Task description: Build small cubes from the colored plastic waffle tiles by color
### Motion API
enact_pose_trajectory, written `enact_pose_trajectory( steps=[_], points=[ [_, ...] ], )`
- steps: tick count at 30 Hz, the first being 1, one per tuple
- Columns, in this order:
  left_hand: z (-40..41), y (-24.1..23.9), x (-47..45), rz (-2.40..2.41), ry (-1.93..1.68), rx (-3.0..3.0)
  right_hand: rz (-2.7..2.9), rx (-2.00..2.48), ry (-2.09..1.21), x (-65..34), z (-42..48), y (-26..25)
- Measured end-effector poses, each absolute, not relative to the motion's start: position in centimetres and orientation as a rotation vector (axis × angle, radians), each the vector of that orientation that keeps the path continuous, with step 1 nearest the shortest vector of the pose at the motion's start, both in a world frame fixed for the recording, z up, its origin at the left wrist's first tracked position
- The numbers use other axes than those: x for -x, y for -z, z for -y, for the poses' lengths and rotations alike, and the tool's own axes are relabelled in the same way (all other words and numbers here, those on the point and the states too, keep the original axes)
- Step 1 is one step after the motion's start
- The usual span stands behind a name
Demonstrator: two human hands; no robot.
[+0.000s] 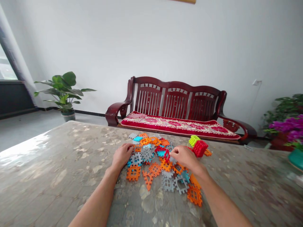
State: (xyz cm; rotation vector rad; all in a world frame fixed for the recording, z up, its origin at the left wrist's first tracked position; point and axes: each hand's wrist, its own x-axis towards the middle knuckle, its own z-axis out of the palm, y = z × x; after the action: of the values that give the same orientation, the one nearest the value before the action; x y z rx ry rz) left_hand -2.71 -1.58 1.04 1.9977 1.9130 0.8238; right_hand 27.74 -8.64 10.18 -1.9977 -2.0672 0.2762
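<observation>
Forearms (pixel 96 198) enter from the near edge, one either side of a loose pile (pixel 146 154) of notched pieces on the desk (pixel 78 157). Right hand (pixel 186 156): fingers drawn narrow, apparently pinching the edge of a red piece (pixel 167 155), which stands roughly upright over the middle of the pile; an edge grip of this kind would leave its face and most of its teeth free. Left hand (pixel 122 154): fingers curled at the pile's left border, beside grey and orange pieces; whether they grip anything cannot be told. Its position would suit steadying or reaching loose stock. Pieces are orange, grey, blue and red, mostly lying flat and overlapping, consistent with having been tipped out together. An orange triangle (pixel 148 179) and a grey square (pixel 168 183) lie at the near border, their outlines easily read. Beyond the right hand, a red stack (pixel 200 148) adjoins a yellow-green stack (pixel 194 140); each appears to be one colour, presumably set aside to avoid mixing. Behind the desk stands a wooden bench (pixel 151 97) with a red mat (pixel 180 124), and a potted plant (pixel 67 91) to its left.
</observation>
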Motion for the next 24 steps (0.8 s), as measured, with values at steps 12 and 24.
enact_pose_trajectory(
  steps=[12,24],
  points=[
    [1.5,-0.9,2.7,-1.921,-0.809,-1.994,2.083,1.87,-0.141,-26.8,7.9,-5.8],
    [1.0,-0.3,3.1,-1.918,-0.833,-2.008,2.067,1.921,0.132,-25.1,8.4,-5.7]
  ],
)
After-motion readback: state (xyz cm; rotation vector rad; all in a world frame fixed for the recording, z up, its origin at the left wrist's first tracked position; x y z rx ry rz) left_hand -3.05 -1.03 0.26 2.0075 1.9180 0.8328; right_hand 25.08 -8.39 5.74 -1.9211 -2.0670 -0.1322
